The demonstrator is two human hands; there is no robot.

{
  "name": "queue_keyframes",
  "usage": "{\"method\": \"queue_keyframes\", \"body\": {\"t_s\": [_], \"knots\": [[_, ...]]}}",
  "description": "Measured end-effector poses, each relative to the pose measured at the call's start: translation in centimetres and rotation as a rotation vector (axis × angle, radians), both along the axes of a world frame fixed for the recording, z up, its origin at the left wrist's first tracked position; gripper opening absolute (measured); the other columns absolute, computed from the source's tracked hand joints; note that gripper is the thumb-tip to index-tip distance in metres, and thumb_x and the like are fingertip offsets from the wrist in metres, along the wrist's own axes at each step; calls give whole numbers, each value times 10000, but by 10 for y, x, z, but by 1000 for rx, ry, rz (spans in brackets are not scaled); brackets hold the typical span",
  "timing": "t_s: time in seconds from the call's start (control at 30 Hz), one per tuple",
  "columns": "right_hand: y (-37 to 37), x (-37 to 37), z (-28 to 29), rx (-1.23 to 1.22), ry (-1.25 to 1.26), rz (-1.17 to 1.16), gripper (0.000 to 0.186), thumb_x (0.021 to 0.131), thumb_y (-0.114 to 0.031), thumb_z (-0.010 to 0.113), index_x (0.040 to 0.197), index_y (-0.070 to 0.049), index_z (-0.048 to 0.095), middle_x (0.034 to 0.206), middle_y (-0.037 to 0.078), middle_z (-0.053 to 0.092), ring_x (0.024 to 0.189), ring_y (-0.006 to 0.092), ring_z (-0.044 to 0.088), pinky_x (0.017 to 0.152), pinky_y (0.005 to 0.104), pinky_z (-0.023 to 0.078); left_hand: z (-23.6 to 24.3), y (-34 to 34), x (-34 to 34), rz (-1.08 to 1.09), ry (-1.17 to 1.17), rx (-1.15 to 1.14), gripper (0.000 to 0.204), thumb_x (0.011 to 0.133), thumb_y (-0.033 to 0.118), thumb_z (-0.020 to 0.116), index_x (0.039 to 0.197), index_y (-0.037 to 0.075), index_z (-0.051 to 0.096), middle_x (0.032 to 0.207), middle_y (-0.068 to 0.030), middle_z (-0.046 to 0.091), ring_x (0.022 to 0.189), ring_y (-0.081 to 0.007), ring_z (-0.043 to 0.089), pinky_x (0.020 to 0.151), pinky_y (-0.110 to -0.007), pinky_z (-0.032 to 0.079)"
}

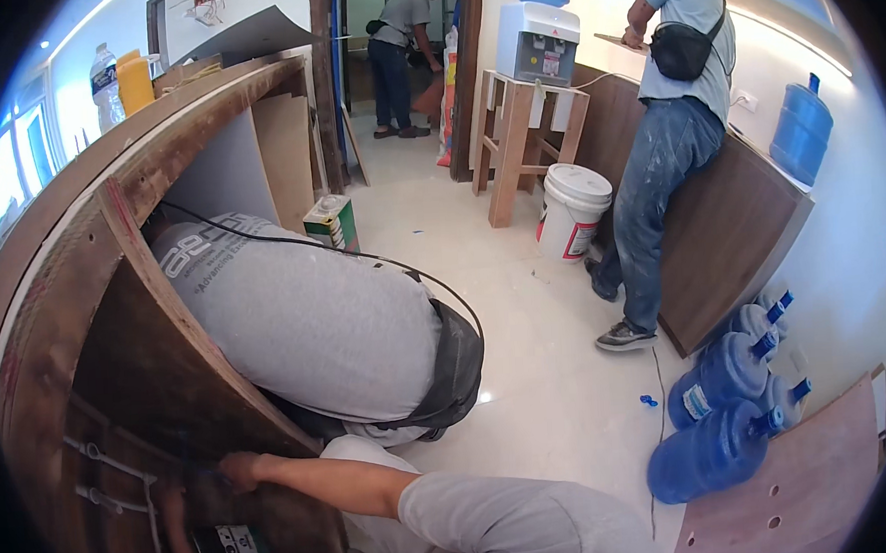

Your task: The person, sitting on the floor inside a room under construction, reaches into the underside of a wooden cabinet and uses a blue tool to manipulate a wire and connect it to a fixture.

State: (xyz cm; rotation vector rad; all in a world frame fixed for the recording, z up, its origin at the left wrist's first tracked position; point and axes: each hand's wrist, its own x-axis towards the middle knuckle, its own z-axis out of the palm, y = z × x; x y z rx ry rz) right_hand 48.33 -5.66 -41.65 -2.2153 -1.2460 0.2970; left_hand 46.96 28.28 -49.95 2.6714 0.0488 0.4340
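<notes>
My right hand (239,472) reaches into the dark lower bay of a curved wooden counter (126,343). Its fingers look curled, and whatever they hold is lost in shadow. Deeper in the same bay is my left hand (172,503), dim and close to white pipes (119,504) fixed along the inner wall; its fingers do not show clearly. Below my hands sits a dark box or can with a pale label (239,543).
A crouching co-worker (305,319) leans into the neighbouring bay, a black cable across their back. Large blue water bottles (718,452) and a perforated board (805,488) lie right. Beyond are a white bucket (572,210), a water dispenser (539,46), and two people standing.
</notes>
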Motion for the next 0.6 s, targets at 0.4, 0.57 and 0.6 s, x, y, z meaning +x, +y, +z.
{"method": "queue_keyframes", "body": {"t_s": [0.4, 0.57, 0.6], "knots": [[-1, 1, -34, -62, -183, 79, 282, 684, -176, 626, 922, -25, 637, 850, 191, 640, 778, 372, 612, 713, 435, 498, 24, -147, -60, 171, -112, -136, 294, 818, 258, 569, 904, -7, 662, 814, -162, 657, 782, -208, 619, 738, -385, 464], [-27, 29, -40, 209, -89, 149, 257, 735, -244, 688, 903, -54, 645, 835, 172, 636, 762, 300, 612, 685, 394, 486, -3, -115, 2, 82, -153, -326, 220, 835, 201, 556, 915, 9, 630, 926, -150, 647, 855, -240, 609, 779, -380, 465], [32, -25, 5, 432, -8, 420, 224, 747, -234, 687, 888, -64, 651, 814, 161, 639, 747, 280, 619, 674, 373, 487, 6, -12, -75, 281, -328, -54, 193, 827, 168, 527, 819, 1, 624, 841, -181, 645, 767, -262, 620, 696, -413, 468]]}}
